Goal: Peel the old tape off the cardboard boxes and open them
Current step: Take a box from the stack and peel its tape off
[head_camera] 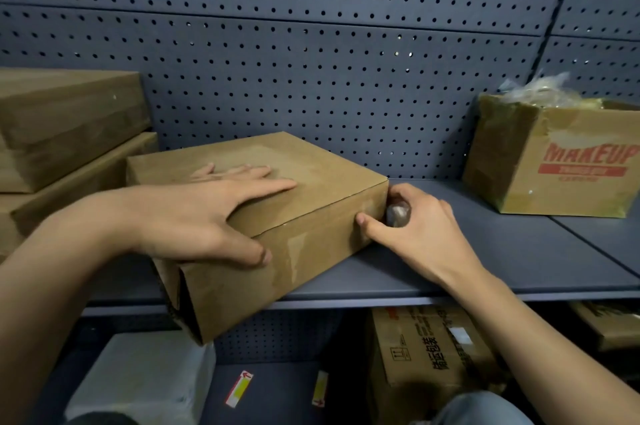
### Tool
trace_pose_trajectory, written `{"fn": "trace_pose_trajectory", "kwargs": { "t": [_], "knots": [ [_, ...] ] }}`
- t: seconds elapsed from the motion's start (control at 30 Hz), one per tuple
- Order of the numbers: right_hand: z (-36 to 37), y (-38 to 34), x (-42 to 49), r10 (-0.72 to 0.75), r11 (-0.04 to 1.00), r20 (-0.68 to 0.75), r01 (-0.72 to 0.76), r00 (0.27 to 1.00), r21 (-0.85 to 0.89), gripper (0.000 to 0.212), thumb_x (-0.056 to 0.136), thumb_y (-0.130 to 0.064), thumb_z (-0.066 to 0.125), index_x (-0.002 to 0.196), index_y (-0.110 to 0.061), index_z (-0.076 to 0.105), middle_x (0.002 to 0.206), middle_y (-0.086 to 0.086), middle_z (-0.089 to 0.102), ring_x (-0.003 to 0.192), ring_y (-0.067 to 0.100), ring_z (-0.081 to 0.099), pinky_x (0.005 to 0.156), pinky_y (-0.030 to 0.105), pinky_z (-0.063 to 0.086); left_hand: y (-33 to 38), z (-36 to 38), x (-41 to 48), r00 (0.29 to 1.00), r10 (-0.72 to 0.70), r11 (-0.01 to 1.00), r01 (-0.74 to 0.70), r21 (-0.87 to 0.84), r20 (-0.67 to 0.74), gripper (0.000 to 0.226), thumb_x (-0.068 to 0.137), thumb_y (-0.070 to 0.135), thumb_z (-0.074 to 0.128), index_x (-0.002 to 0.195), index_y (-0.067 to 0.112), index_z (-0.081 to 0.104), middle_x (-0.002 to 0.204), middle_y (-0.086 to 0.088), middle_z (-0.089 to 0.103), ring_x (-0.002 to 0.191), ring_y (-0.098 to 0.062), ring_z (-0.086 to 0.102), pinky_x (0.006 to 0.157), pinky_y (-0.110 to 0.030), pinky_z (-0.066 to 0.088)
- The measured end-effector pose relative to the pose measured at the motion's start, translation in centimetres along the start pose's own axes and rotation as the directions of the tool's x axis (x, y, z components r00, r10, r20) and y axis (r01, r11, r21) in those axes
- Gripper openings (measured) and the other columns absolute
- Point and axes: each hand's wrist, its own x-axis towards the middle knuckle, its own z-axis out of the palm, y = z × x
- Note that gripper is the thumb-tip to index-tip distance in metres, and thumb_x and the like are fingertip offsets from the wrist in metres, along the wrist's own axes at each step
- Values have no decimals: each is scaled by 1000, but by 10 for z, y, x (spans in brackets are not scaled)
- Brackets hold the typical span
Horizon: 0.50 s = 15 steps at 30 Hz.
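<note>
Holds the box [329, 179] down with the left hand [194, 213] — palm flat on the lid, fingers straight and spread, thumb down over the front face. Grips a tape wad [398, 213] in the right hand [426, 234], fingers curled round it, thumb pressing the box's right corner. Box askew on the shelf [485, 251], near corner overhanging the edge. Stacked boxes [62, 120] just left — open MAKEUP box [554, 165] well apart at right.

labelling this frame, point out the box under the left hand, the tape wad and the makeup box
box [322, 175], head view, bare top face
tape wad [398, 214], head view, shiny exposed front
makeup box [554, 198], head view, printed front face
</note>
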Motion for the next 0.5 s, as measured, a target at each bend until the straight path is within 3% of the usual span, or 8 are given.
{"fn": "trace_pose_trajectory", "kwargs": {
  "t": [0.1,0.23,0.33,0.5],
  "knots": [
    [3,-5,-3,15,1000,-34,-15,999,1,35,75,-59,67,92,-30,60,85,-17,63,86,-5,55,62,11,39,15,4,11,991,-133,987,132,93,11,113,60,89,50,149,55,-10,165,11,-14,148,-4,-15,120,-34,-11],
    [8,-10,-7,39,999,-58,-38,998,14,35,74,-60,66,90,-29,60,83,-15,64,89,4,57,67,24,45,44,17,25,965,-235,951,252,178,-114,115,71,85,52,155,37,-9,165,-10,-1,152,-29,-1,123,-41,1],
    [10,-12,-11,50,999,-79,-49,996,15,37,75,-60,65,94,-29,61,85,-14,65,88,5,57,70,28,47,47,27,29,951,-232,932,277,232,-204,119,68,86,56,155,36,-7,164,-16,5,151,-34,7,122,-41,6],
    [14,-14,-17,51,999,-130,-51,990,4,25,82,-49,62,89,-24,60,79,-13,63,85,-8,51,63,17,40,39,26,26,960,-208,937,251,243,-189,122,71,79,63,152,42,-21,166,-9,-8,153,-28,-2,120,-37,2]
  ]
}}
